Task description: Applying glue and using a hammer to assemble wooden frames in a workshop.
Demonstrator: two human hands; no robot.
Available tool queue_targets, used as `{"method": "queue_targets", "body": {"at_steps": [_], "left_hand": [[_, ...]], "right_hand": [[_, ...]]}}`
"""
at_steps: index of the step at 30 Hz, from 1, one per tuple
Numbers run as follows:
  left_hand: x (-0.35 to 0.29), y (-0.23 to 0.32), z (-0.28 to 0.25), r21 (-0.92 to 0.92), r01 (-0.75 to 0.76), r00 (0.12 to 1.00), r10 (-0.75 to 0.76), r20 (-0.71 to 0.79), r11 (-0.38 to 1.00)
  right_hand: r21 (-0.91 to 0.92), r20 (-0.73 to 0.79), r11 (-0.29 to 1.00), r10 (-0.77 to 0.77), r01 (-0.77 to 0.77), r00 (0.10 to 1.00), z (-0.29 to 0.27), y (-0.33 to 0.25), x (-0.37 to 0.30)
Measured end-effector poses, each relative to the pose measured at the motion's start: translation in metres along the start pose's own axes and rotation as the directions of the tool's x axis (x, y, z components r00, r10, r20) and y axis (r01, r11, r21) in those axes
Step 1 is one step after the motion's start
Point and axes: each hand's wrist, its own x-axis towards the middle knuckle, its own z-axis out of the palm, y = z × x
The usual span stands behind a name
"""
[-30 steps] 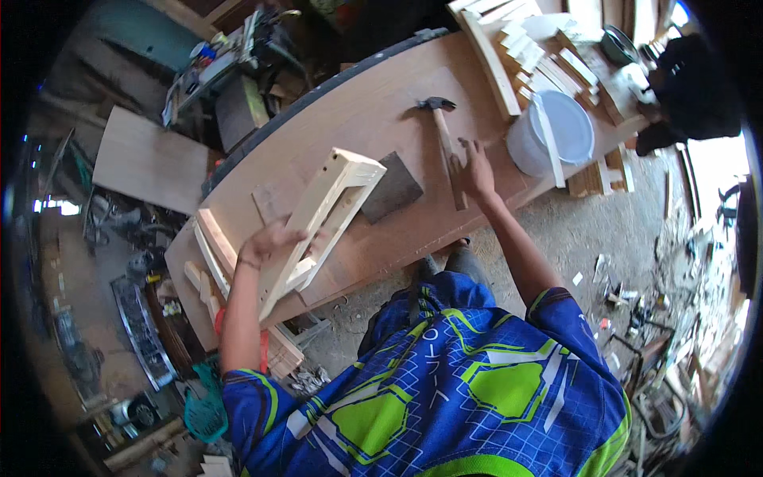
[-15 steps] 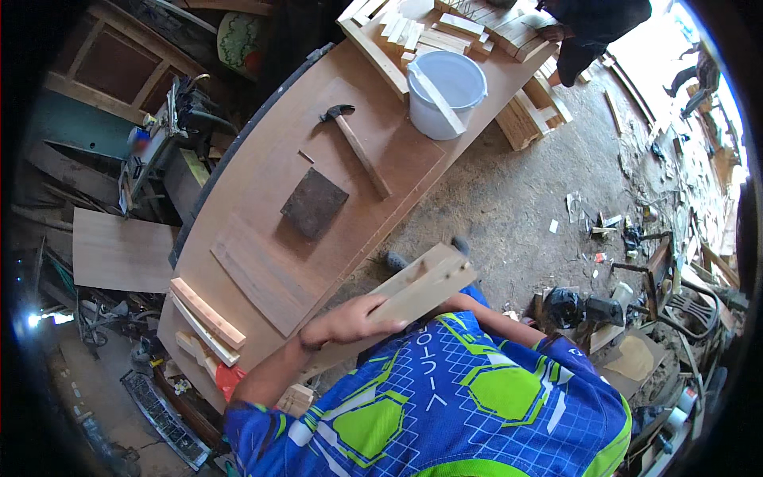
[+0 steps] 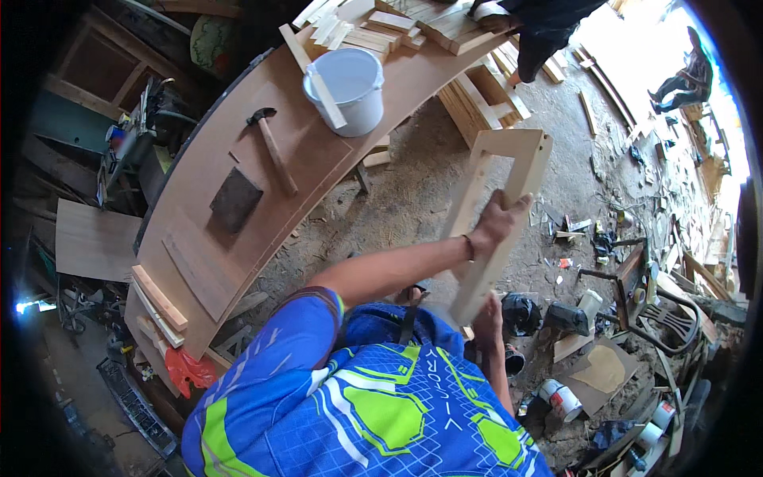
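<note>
A narrow rectangular wooden frame [image 3: 509,145] of pale planks is tilted upright over the floor, to the right of the workbench. My left hand [image 3: 499,221] is closed around its near long side, about midway along, with the arm stretched across my body. At the lower end of the frame, my right hand [image 3: 488,318] grips it; some of those fingers are hidden behind the wood. On the workbench [image 3: 310,171] lie a claw hammer [image 3: 276,151] with a wooden handle, and a dark square block [image 3: 236,199].
A white bucket [image 3: 358,99] with a wood strip across it stands on the bench, near stacked wood pieces [image 3: 373,40]. A co-worker [image 3: 548,32] is at the far end. A red plastic bag [image 3: 189,370] hangs at the near end. Scraps and a broken chair [image 3: 675,318] litter the right.
The wooden frame has swung from in front of my chest to the right and is raised more upright. My left arm has reached out with it, and the view has shifted right.
</note>
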Motion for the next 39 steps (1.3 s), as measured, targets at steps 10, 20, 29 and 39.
{"method": "queue_targets", "body": {"at_steps": [10,20,29,39], "left_hand": [[0.012,-0.074,0.084,0.37,-0.275,0.801,-0.001,0.599,0.887],[-0.045,-0.115,-0.325,-0.014,0.496,0.681,-0.399,-0.614,0.868],[-0.067,-0.06,-0.235,-0.108,0.693,0.376,-0.486,-0.789,0.713],[-0.082,-0.135,-0.156,0.022,0.73,0.489,-0.499,-0.715,0.683]], "right_hand": [[-0.932,-0.333,0.358,-0.789,-0.055,0.516,-0.144,-0.122,-0.021],[-0.857,-0.169,0.49,-0.558,0.159,0.812,-0.354,-0.248,0.291],[-0.735,0.151,0.627,-0.222,0.26,0.963,-0.255,-0.383,0.715],[-0.838,0.318,-0.497,-0.109,0.226,0.942,-0.177,-0.354,0.87]]}}
